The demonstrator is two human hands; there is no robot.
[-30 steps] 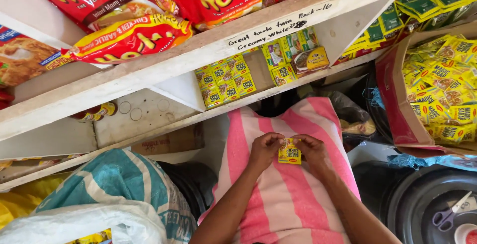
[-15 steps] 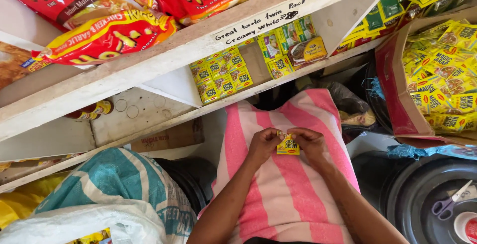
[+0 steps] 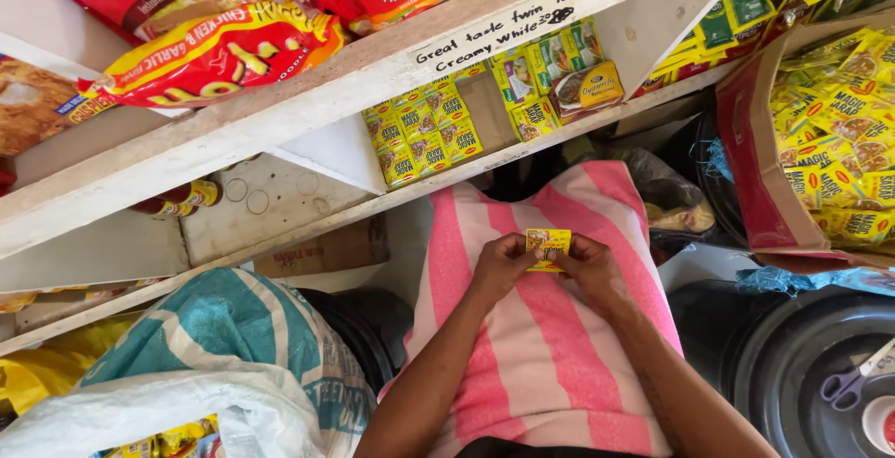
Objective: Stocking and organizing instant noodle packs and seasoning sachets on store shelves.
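Sachet (image 3: 547,248), small, yellow and square, is pinched between both hands over a pink-and-white striped cloth (image 3: 550,365). Going by size: white wooden shelves (image 3: 280,123) run slantwise above the hands, the upper board loaded with big red noodle packs (image 3: 214,48). Lower left of the hands lies a bulky teal-and-white woven sack (image 3: 233,346). To the right of the hands stands a cardboard box (image 3: 755,169) full of yellow sachets (image 3: 839,141), and below it, at lower right, a dark round tub (image 3: 792,365) with blue-handled scissors (image 3: 853,382) on it. The striped cloth spreads right under the hands and forearms. Just above the hands, on the lower shelf, sit strips of yellow seasoning sachets (image 3: 424,132) and small yellow boxes (image 3: 550,71). The left hand (image 3: 503,262) has thumb and fingers closed on the sachet's left edge; the right hand (image 3: 587,267) is closed the same way on its right edge, fingertips nearly meeting across it.
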